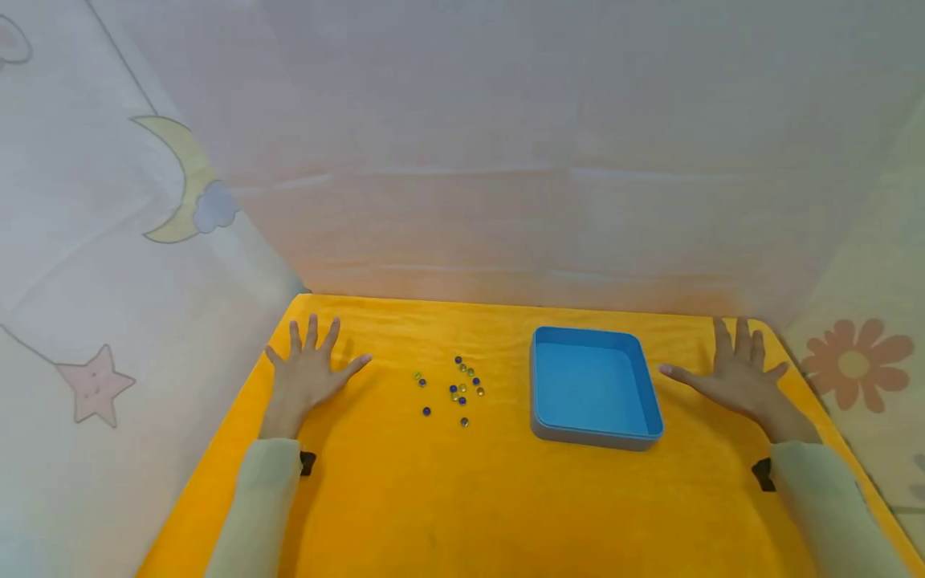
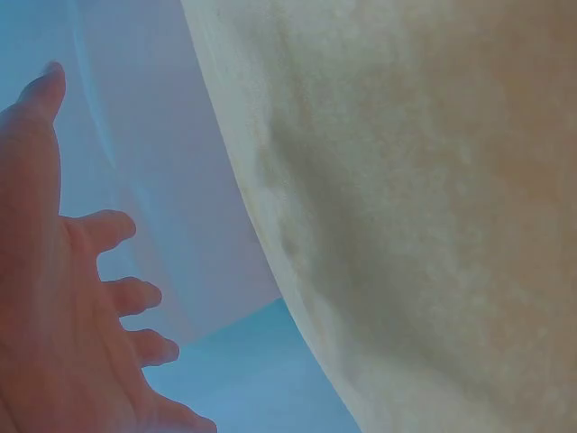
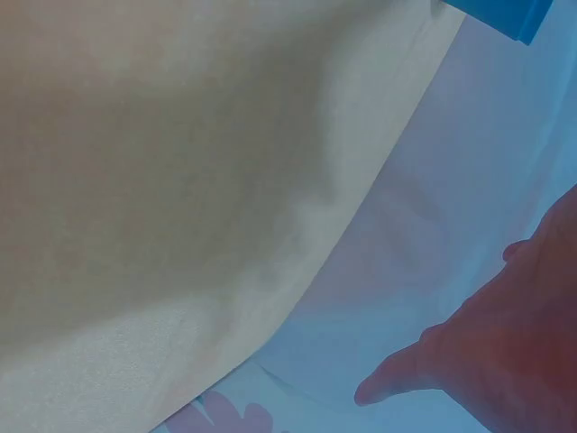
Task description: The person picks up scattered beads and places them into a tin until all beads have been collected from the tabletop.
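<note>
My left hand [image 1: 307, 376] is spread above the left side of the yellow table, fingers apart, holding nothing. In the left wrist view its palm and fingers [image 2: 126, 296] show with nothing between them. On the other side, my right hand [image 1: 744, 381] is also spread and holds nothing, just right of a blue square tray [image 1: 592, 385]. Several small glass marbles [image 1: 462, 400], dark blue, yellowish and clear, lie scattered between the left hand and the tray. Only a corner of the tray [image 3: 505, 13] appears in the right wrist view.
The yellow cloth-covered table [image 1: 433, 498] has rounded far corners. Pale fabric walls [image 1: 542, 160] rise behind and beside it, printed with a moon [image 1: 184, 172], a star and an orange flower [image 1: 856, 363]. Dark wrist pieces show at both cuffs.
</note>
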Available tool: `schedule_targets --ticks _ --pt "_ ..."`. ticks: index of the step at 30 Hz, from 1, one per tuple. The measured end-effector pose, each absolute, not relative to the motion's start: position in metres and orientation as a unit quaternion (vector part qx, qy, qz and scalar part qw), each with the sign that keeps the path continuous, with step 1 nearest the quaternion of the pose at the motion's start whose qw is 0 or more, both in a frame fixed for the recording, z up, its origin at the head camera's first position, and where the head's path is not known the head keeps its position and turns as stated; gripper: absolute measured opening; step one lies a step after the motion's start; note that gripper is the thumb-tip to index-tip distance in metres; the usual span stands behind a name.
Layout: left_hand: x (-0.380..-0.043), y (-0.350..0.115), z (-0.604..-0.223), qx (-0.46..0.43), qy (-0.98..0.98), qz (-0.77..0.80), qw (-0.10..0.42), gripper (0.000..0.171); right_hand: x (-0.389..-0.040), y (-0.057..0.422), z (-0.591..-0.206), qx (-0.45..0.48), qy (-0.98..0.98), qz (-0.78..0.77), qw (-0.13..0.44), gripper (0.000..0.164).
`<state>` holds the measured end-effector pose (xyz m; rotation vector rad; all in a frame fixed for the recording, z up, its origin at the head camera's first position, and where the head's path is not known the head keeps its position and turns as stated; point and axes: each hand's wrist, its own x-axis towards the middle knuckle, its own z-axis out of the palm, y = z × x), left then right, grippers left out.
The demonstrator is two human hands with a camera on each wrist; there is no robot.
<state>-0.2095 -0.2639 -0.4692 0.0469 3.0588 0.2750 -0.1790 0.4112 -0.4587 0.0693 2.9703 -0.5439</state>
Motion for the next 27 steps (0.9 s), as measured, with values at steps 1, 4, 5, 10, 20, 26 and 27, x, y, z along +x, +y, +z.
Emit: schedule_targets --ticks 1,4,5,10,20,26,27 --pt "-0.209 -0.264 -0.469 0.014 0.995 0.090 0.036 0.110 -0.179 0.411 -0.459 0.022 0.981 -0.181 0.062 0.133" --pt "-0.209 -0.264 -0.470 0.013 0.995 0.093 0.034 0.110 -0.178 0.408 -0.458 0.021 0.981 -0.182 0.061 0.132" --pt "-0.209 -0.264 -0.470 0.014 0.995 0.094 0.033 0.110 -0.178 0.407 -0.458 0.021 0.981 -0.182 0.061 0.132" --pt "-0.209 -0.266 -0.471 0.015 0.995 0.098 0.032 0.110 -0.174 0.400 -0.461 0.018 0.980 -0.187 0.071 0.132" --pt "-0.212 -0.268 -0.467 0.009 0.994 0.108 0.034 0.108 -0.175 0.395 -0.458 0.001 0.982 -0.182 0.056 0.130" --pt "-0.212 -0.269 -0.465 0.016 0.993 0.114 0.034 0.107 -0.175 0.390 -0.459 -0.009 0.980 -0.196 0.043 0.129" --pt "-0.211 -0.269 -0.466 0.018 0.992 0.116 0.037 0.108 -0.174 0.388 -0.459 -0.011 0.979 -0.199 0.044 0.128"
